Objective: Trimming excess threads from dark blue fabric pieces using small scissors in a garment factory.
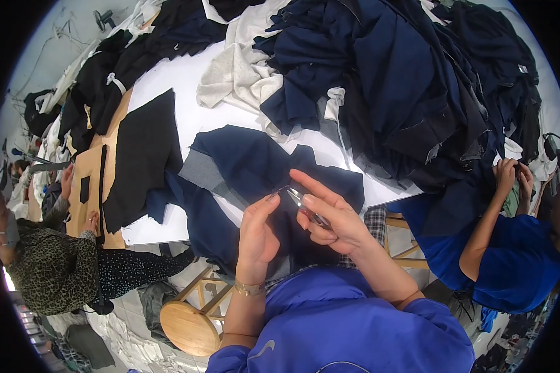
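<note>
My right hand (335,217) is closed around a pair of small metal thread snips (295,197), with its index finger stretched out past the blades. Close to the snips' tips, my left hand (259,230) pinches finger and thumb together on something thin and dark, too small to name. Under both hands a navy cloth piece (239,152) with a grey patch spreads over the table's front edge and hangs down toward my lap.
A large heap of navy garments (392,74) covers the white table (152,231) at the back right. Grey-white cloth (236,78) and a black cloth piece (144,158) lie farther left. People work on both sides. A round wooden stool (190,329) stands lower left.
</note>
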A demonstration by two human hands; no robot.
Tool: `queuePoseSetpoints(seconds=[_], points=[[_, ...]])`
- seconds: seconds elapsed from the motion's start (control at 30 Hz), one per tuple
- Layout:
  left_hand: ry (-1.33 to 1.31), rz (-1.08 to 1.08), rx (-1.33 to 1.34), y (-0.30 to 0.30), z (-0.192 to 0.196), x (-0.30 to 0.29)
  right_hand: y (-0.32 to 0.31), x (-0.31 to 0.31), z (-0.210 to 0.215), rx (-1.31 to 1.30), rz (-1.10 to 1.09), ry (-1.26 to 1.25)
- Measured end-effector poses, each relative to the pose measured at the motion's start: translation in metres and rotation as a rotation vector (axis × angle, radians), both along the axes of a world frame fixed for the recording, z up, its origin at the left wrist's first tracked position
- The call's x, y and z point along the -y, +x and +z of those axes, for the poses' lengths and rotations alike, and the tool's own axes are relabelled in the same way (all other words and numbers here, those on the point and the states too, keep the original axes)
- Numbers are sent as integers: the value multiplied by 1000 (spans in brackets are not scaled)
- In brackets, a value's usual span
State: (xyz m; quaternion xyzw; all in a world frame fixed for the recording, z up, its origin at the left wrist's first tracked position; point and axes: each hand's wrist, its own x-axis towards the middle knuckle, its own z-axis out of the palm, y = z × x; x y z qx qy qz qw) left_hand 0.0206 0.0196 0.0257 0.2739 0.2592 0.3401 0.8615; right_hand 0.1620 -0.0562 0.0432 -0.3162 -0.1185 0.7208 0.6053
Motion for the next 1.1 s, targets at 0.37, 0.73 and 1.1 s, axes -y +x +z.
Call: queuePoseSetpoints(seconds=[0.37,0.73,1.1], points=[[-11,6,-7,-2,-9,-1,1,0,0,-2,-1,1],[-61,12,4,-2,-7,-1,1,0,-1,-10,-9,-2],[-67,0,29,-4,-14,-2,-1,0,-1,-5,3,7]])
